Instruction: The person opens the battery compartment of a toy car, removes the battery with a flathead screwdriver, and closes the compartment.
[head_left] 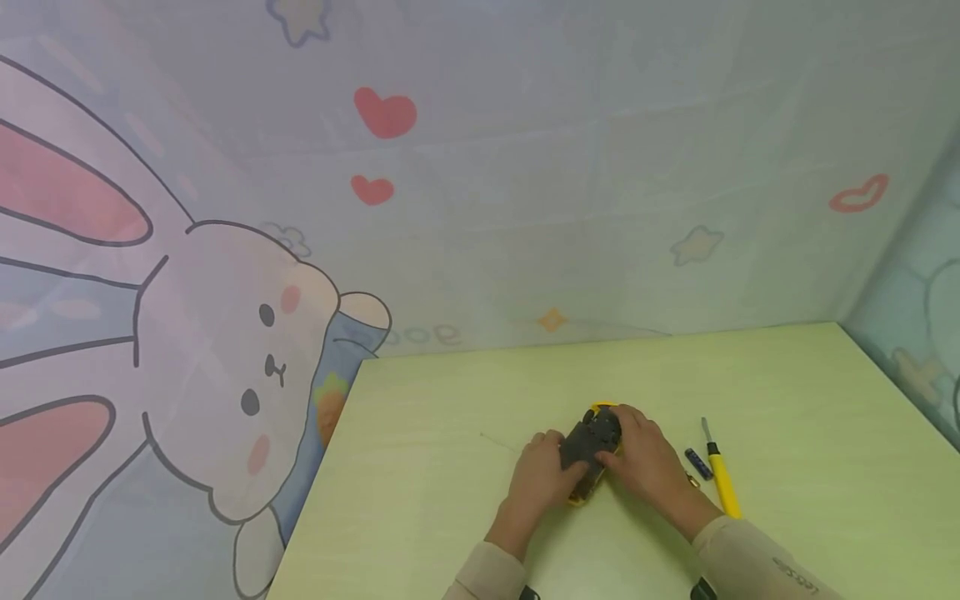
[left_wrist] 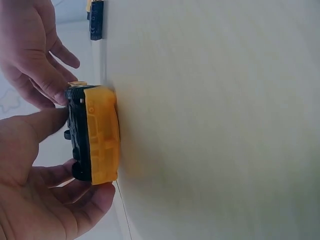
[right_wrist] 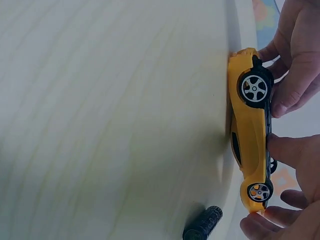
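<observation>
A yellow toy car [head_left: 583,446] lies upside down on the table, its black underside facing up. My left hand [head_left: 542,475] grips the near left end, thumb on the underside and fingers along the side. At the far right end my right hand [head_left: 645,458] holds the car, its thumb also on the black base. Silver-spoked wheels and the yellow body [right_wrist: 247,132] show from the side in the right wrist view. Body and black base sit together in the left wrist view, where the left fingers [left_wrist: 95,200] curl against the car's edge.
Right of the hands lies a yellow-handled screwdriver [head_left: 722,479] with its tip pointing away. Beside it are a dark battery [head_left: 698,464] and a small gold-coloured piece [head_left: 692,480], partly hidden by the right arm. A thin wire-like line [head_left: 498,440] runs left of the car.
</observation>
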